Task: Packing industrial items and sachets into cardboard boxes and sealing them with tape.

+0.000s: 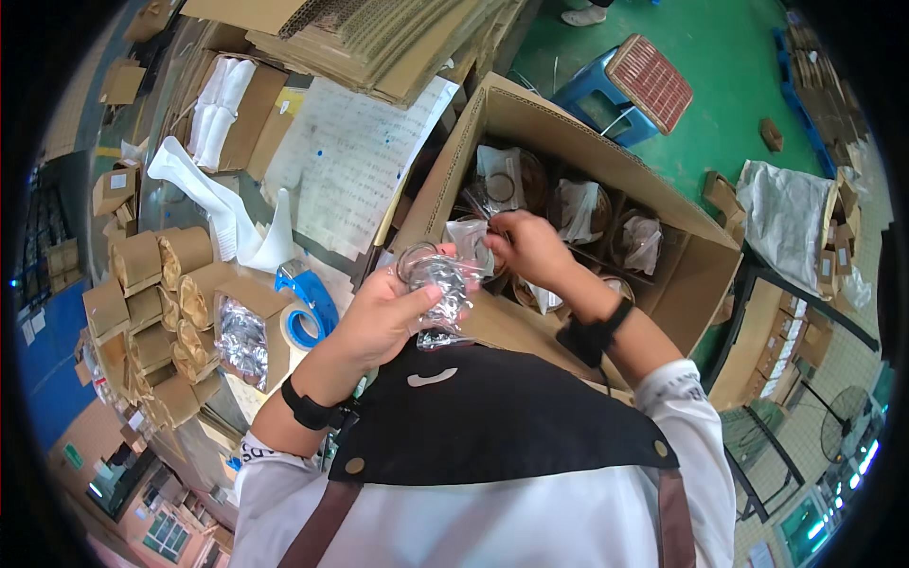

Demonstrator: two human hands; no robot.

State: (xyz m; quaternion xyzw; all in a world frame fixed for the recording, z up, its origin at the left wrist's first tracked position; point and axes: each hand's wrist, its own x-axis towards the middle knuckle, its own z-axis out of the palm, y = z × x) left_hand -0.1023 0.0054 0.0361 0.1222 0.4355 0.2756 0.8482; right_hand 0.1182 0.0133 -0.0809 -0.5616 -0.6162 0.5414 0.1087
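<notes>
My left hand (390,308) is closed around a bunch of small clear plastic packets (443,295) with shiny metal parts inside; a ring shape shows at the top. My right hand (535,248) reaches over a large open cardboard box (445,180), its thumb and fingers pinched at a small clear packet (491,193) near the box's near-left side. Cardboard dividers split the box into compartments. Round brown items sit in them, with clear plastic packets (578,210) on top. What the packets contain is too small to name.
Left of me stand a blue tape dispenser (311,293), a carton of shiny packets (243,341), stacked brown paper-wrapped pieces (194,284) and a white curled strip (222,213). Flattened cardboard (379,43) lies beyond a written sheet (346,156). A blue stool (592,95) stands beyond the box.
</notes>
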